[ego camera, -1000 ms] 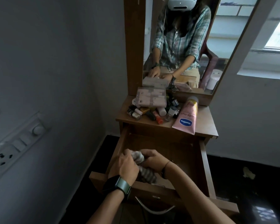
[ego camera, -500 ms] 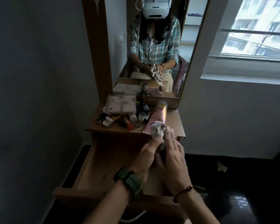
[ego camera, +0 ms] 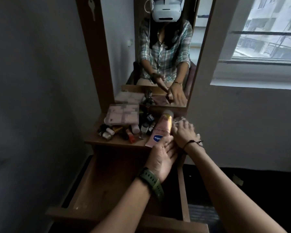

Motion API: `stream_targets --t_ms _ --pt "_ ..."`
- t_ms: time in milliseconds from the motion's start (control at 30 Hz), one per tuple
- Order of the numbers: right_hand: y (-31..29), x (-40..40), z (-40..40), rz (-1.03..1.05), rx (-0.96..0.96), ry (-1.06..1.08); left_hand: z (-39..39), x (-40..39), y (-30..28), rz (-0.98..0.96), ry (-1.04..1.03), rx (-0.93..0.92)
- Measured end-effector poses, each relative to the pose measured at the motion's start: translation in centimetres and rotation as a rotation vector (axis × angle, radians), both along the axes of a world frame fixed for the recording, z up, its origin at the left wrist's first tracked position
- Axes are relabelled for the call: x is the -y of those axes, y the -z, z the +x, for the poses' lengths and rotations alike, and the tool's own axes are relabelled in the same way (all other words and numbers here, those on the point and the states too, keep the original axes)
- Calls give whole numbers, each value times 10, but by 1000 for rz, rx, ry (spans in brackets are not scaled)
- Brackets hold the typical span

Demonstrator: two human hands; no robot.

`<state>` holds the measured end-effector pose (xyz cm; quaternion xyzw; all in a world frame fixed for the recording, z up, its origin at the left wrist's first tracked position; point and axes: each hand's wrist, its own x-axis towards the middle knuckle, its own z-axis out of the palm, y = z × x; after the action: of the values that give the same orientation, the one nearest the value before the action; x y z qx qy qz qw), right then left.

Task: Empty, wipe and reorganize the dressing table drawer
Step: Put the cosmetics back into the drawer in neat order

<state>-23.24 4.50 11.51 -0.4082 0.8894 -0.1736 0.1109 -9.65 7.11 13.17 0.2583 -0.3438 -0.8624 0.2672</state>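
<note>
I see the drawer [ego camera: 107, 187] pulled out wide below the bench [ego camera: 118, 142], its wooden floor bare where I can see it. My left hand [ego camera: 161, 155] reaches over the drawer's far end, fingers straight and together, their tips touching the cap end of the pink tube [ego camera: 160, 130] that lies on the bench. My right hand [ego camera: 185, 132] lies flat on the right part of the bench, fingers spread over a pale cloth [ego camera: 179, 120] that shows blurred just past the fingertips; I cannot tell how much of it sits under the palm. Left of the tube stands a crowd of small bottles [ego camera: 124, 132], and behind them a flat pink case [ego camera: 123, 113] rests against the mirror [ego camera: 161, 52]
</note>
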Motion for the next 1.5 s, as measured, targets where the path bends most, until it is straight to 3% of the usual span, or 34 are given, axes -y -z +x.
stream_targets --t_ms 133,267,467,533,633,867,1167,1333,1500 --pt "18 8 4 89 -84 -92 18 11 14 -72 -51 77" --pt "13 11 0 46 -52 -86 23 19 17 -345 -96 266" --pt "-5 -2 17 -483 -141 -18 17 33 21 -831 -396 817" --pt "-7 -3 26 -454 -171 -9 17 37 28 -888 -379 955" --pt "-2 2 33 -244 -186 -26 17 39 33 -860 -347 1061" --pt "7 9 33 -210 -18 65 4 43 24 -590 -413 945" --pt "-2 -15 34 -426 190 41 12 31 18 -610 -478 769" --pt "-6 -63 67 -637 340 15 50 3 15 -677 -396 677" --pt "20 -106 116 -548 782 -61 114 -24 16 -688 -176 779"
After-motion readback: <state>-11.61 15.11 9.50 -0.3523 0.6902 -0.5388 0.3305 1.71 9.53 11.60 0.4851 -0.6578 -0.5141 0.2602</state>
